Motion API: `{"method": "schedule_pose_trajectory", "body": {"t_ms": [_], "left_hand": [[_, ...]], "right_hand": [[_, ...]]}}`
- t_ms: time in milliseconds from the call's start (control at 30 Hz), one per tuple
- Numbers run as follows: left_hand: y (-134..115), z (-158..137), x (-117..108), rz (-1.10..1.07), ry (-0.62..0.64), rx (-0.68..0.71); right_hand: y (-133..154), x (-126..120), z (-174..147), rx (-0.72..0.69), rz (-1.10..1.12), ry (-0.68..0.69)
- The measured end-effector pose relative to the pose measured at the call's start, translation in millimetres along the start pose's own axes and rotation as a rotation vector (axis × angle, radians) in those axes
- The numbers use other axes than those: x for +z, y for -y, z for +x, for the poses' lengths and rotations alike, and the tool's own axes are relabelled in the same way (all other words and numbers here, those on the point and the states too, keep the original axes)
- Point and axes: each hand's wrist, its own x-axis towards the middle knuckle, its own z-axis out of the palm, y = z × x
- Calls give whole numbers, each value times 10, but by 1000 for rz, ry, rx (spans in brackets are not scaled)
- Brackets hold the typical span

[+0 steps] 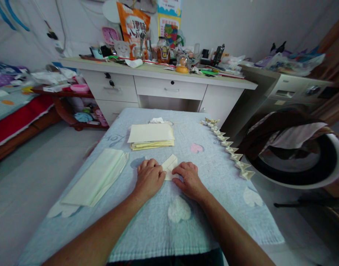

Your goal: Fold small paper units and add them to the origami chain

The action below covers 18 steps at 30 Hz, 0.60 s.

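Note:
A small cream sheet of folded paper lies on the cloth between my hands, with a slanted flap at its top. My left hand is closed at its left side, fingers curled and thumb pressed on the paper. At the right edge, my right hand grips the paper between bent fingers and thumb. Beyond them sits a stack of cream and yellow paper sheets. To the left lies a pile of longer pale folded paper. A row of pointed folded paper pieces runs along the right side.
The table wears a blue cloth with heart prints. Behind it stands a white desk crowded with jars, an orange snack bag and a pink clock. On the right is a washing machine with its door open; a bed is left.

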Motion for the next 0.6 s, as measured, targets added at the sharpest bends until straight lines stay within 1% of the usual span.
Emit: {"method": "schedule_pose_trajectory", "body": {"t_ms": [233, 600], "left_hand": [[-4, -2, -3, 17, 0, 4], [-49, 2, -30, 58, 58, -39]], "right_hand": [[-8, 10, 10, -1, -14, 5], [20, 9, 1, 23, -37, 10]]}}
